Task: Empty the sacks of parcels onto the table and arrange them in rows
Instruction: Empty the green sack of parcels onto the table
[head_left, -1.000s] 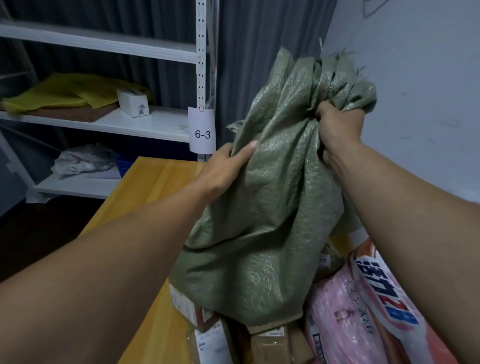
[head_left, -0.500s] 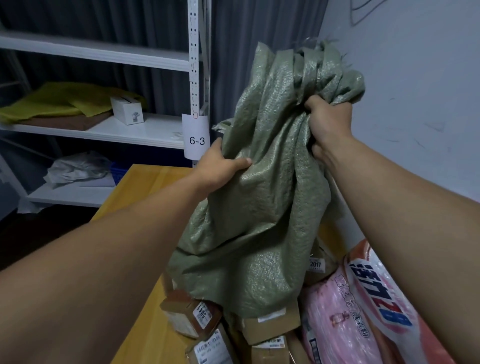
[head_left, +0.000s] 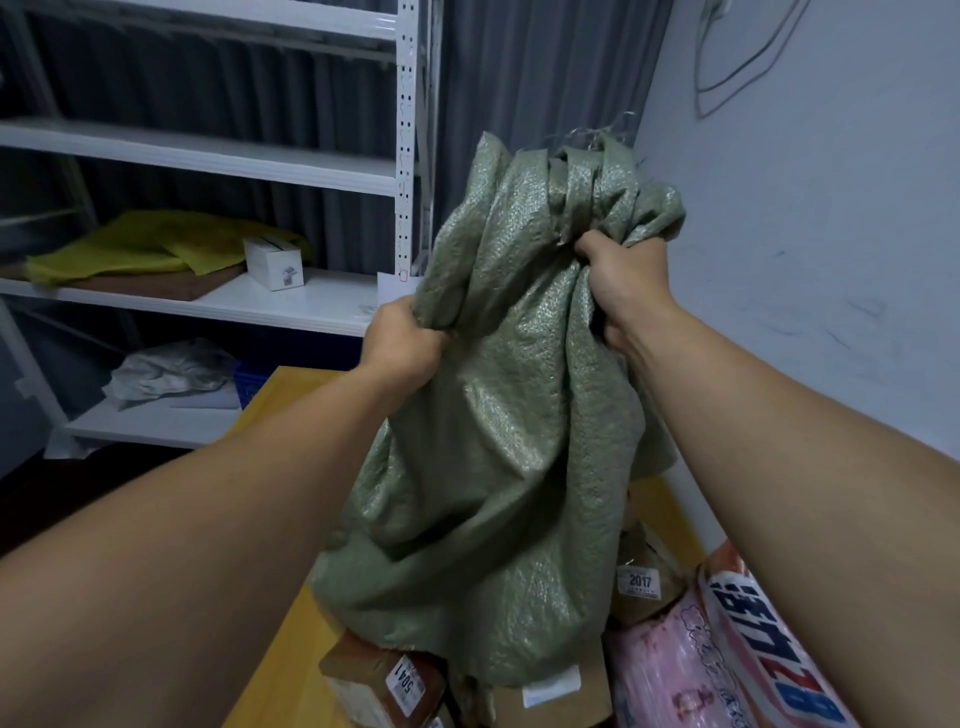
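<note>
A green woven sack (head_left: 498, 467) hangs upside down over the yellow wooden table (head_left: 280, 670), its mouth at the bottom. My right hand (head_left: 623, 280) grips the bunched top of the sack. My left hand (head_left: 402, 338) grips a fold on its left side. Brown cardboard parcels (head_left: 384, 686) with white labels lie under the sack's mouth; one at the right (head_left: 641, 587) reads 2017. Whatever is still inside the sack is hidden.
A pink printed sack (head_left: 727, 665) lies at the lower right against the pale wall (head_left: 805, 260). White metal shelving (head_left: 208, 156) stands behind the table, holding yellow bags (head_left: 150, 244), a small white box (head_left: 272, 262) and crumpled plastic (head_left: 161, 369).
My left hand has gone from lying flat on the sack to gripping a fold. Both hands lifted the sack, and more parcels now show beneath its mouth.
</note>
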